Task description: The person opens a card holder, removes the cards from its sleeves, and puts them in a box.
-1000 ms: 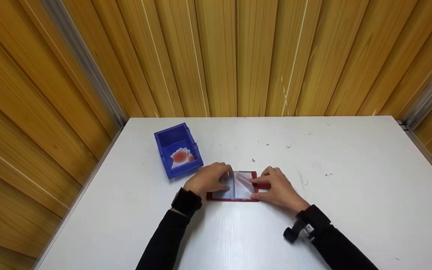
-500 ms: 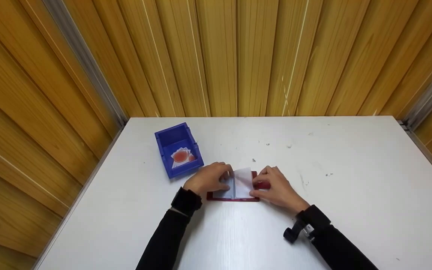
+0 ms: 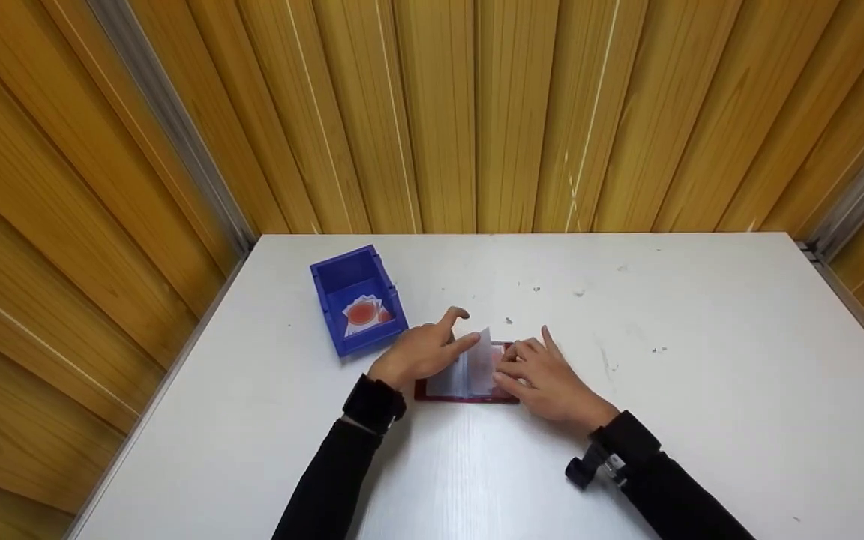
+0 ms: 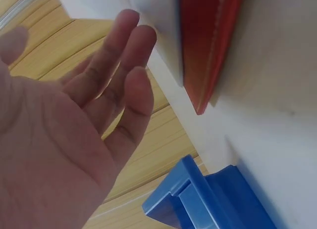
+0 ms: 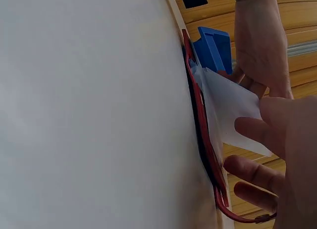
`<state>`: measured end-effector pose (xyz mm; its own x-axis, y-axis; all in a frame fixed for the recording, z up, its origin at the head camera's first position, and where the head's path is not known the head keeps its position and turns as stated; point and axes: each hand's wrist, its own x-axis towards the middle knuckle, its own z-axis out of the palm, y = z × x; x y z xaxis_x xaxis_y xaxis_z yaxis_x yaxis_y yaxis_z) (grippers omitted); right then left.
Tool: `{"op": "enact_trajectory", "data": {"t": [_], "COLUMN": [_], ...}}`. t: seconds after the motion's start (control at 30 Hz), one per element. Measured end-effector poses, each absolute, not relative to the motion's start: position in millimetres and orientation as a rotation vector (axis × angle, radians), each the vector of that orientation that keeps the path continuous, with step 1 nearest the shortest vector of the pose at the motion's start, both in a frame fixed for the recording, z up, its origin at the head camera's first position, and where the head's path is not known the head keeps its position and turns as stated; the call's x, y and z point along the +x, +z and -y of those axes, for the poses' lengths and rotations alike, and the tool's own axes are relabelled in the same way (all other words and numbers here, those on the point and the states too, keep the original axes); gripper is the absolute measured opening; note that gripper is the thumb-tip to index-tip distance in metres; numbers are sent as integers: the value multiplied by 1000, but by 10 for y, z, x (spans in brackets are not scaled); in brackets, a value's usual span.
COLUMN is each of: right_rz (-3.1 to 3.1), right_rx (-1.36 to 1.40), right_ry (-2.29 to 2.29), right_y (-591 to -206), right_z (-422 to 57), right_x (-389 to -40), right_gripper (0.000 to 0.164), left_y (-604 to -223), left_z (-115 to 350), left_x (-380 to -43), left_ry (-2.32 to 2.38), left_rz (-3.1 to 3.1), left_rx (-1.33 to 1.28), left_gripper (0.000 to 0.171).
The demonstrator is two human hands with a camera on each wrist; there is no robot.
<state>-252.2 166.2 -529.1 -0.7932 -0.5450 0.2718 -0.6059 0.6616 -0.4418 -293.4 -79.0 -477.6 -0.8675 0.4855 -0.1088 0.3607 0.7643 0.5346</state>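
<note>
A red-covered card holder (image 3: 469, 400) lies spread open on the table, its clear plastic sleeves showing. One sleeve page (image 3: 482, 364) stands up near the spine; in the right wrist view the page (image 5: 233, 108) looks milky and thin. My left hand (image 3: 423, 352) is over the left half, thumb stretched to the raised page's upper edge. In the left wrist view, the left hand's (image 4: 64, 135) fingers are loosely bent and hold nothing. My right hand (image 3: 552, 386) is at the holder's right side, fingertips by the page; whether they touch it is unclear.
A blue bin (image 3: 373, 343) with several white and red cards (image 3: 362, 312) in it stands behind my left hand. A red strap (image 5: 240, 219) sticks out from the holder's right side. Wood-patterned walls (image 3: 507, 112) border the white table (image 3: 664, 285).
The sleeve page has lifted from the right half and swung leftward to upright. My left thumb and index finger have spread out toward it. The right fingers have come off the holder's right edge.
</note>
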Motion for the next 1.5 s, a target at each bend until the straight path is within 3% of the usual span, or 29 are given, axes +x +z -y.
{"op": "enact_trajectory", "data": {"t": [0.17, 0.4, 0.6, 1.0, 1.5], "right_rz": [2794, 2808, 2853, 2926, 2920], "right_rx": [1020, 1019, 842, 634, 636], "right_ry": [726, 735, 726, 823, 854], "right_y": [-5251, -5263, -5313, -5331, -5331], "right_z": [-1636, -1641, -1677, -1740, -1757], "right_x": [-2489, -2467, -2507, -2563, -2567], "right_gripper": [35, 39, 45, 69, 69], "left_y": [-4764, -4762, -4742, -4761, -4749], "left_z": [773, 803, 902, 1083, 1059], "left_x": [-2925, -2938, -2951, -2976, -2933], "left_ry": [692, 593, 588, 688, 618], "left_rz": [-2747, -2810, -2802, -2664, -2697], "left_rx": [770, 839, 765, 621, 591], "left_gripper": [57, 32, 14, 17, 22]}}
